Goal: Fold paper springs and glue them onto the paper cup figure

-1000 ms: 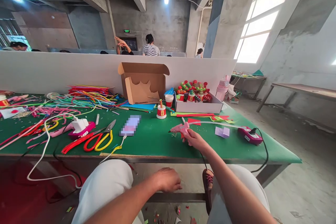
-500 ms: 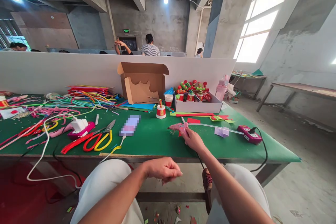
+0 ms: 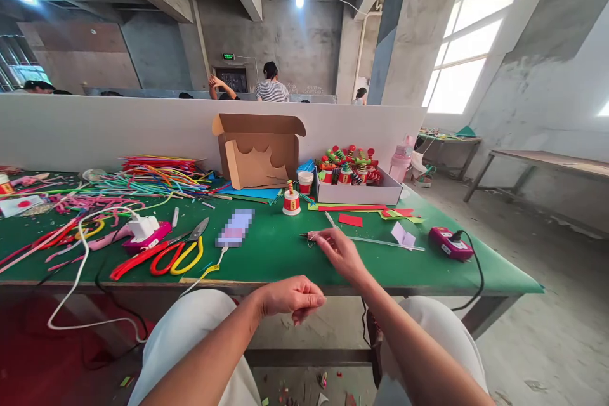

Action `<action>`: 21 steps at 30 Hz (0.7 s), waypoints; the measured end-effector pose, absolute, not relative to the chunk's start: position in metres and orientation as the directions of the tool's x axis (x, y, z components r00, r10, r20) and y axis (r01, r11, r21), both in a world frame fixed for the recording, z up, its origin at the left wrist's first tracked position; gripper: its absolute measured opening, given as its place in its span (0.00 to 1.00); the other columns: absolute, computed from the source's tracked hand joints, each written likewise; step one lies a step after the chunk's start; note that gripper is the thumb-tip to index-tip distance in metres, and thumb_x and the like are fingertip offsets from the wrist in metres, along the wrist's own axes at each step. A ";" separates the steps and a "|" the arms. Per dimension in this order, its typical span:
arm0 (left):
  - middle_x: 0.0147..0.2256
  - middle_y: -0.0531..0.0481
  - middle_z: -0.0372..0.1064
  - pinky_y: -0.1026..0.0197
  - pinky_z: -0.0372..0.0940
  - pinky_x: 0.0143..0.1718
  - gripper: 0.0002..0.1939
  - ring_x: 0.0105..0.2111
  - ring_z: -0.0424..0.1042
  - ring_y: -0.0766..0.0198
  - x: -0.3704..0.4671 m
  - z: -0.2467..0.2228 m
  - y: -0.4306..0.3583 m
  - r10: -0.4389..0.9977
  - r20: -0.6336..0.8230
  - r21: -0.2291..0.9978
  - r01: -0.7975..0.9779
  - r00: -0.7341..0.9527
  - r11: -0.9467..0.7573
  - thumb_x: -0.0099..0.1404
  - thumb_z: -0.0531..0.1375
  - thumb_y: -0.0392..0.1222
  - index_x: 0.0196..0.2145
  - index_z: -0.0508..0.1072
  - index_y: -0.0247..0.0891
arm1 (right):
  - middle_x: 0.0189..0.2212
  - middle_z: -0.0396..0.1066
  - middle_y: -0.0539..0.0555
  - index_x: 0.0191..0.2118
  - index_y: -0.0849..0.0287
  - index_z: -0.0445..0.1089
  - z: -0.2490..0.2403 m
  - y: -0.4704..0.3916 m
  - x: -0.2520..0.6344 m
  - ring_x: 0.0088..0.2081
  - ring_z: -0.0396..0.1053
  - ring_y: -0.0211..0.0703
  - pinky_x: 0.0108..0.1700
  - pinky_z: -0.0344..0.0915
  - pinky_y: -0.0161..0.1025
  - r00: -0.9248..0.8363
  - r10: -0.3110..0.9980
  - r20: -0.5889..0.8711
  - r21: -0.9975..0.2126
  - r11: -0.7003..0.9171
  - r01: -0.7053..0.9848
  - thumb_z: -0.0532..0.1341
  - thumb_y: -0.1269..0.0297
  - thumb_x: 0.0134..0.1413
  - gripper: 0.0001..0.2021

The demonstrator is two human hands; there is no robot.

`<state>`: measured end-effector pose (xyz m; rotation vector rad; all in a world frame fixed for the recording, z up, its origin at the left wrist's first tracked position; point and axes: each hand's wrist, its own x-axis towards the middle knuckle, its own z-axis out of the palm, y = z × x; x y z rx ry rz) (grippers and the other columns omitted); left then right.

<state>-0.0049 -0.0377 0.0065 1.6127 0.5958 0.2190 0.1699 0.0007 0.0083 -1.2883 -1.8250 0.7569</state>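
Note:
My left hand [image 3: 292, 298] hovers in front of the table edge, above my lap. Its fingers are curled in with the thumb against them, and whatever they may hold is hidden. On the green table lies a pink hot glue gun [image 3: 310, 236], mostly covered by my right hand [image 3: 341, 255]. The fingers of that hand stretch loosely over the gun toward its nozzle. A clear glue stick [image 3: 387, 242] runs out behind the gun to the right. Beyond it stands a white-and-red paper cup figure [image 3: 292, 203] with coiled arms and a striped coil on top.
A white box [image 3: 359, 193] holds several similar figures. Red-handled scissors [image 3: 143, 259], yellow-handled scissors [image 3: 190, 252], a phone [image 3: 235, 228] and pipe cleaners [image 3: 157, 181] lie left. A magenta power block [image 3: 451, 244] sits right; an open cardboard box [image 3: 259, 155] stands behind.
My right hand has lowered the glue gun onto the table and loosened its fingers. The glue stick now lies lower, and the purple paper has shifted. My left hand has moved slightly up and left.

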 end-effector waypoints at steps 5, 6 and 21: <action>0.13 0.57 0.54 0.64 0.58 0.20 0.29 0.15 0.56 0.71 -0.007 0.007 -0.038 0.435 -0.158 0.985 0.171 0.886 0.011 0.56 0.58 0.66 0.14 0.60 0.37 | 0.53 0.68 0.60 0.56 0.55 0.65 0.008 -0.027 0.152 0.53 0.67 0.48 0.57 0.59 0.48 -0.721 0.691 -0.050 -0.999 -0.025 0.045 0.43 0.37 0.59 0.33; 0.13 0.57 0.54 0.63 0.59 0.20 0.29 0.15 0.56 0.71 -0.009 0.007 -0.037 0.439 -0.139 0.990 0.132 0.888 0.047 0.56 0.58 0.65 0.14 0.60 0.38 | 0.51 0.69 0.60 0.55 0.55 0.66 0.009 -0.031 0.151 0.52 0.67 0.49 0.56 0.60 0.49 -0.745 0.664 -0.064 -0.998 -0.057 0.034 0.43 0.36 0.58 0.33; 0.14 0.57 0.53 0.64 0.60 0.19 0.25 0.15 0.55 0.72 -0.051 0.025 -0.016 0.766 0.018 0.992 -0.107 0.643 0.068 0.59 0.60 0.57 0.16 0.59 0.37 | 0.17 0.52 0.43 0.32 0.61 0.68 0.018 -0.038 0.164 0.20 0.47 0.30 0.22 0.46 0.30 -0.748 0.656 -0.101 -0.937 0.189 0.293 0.53 0.41 0.57 0.25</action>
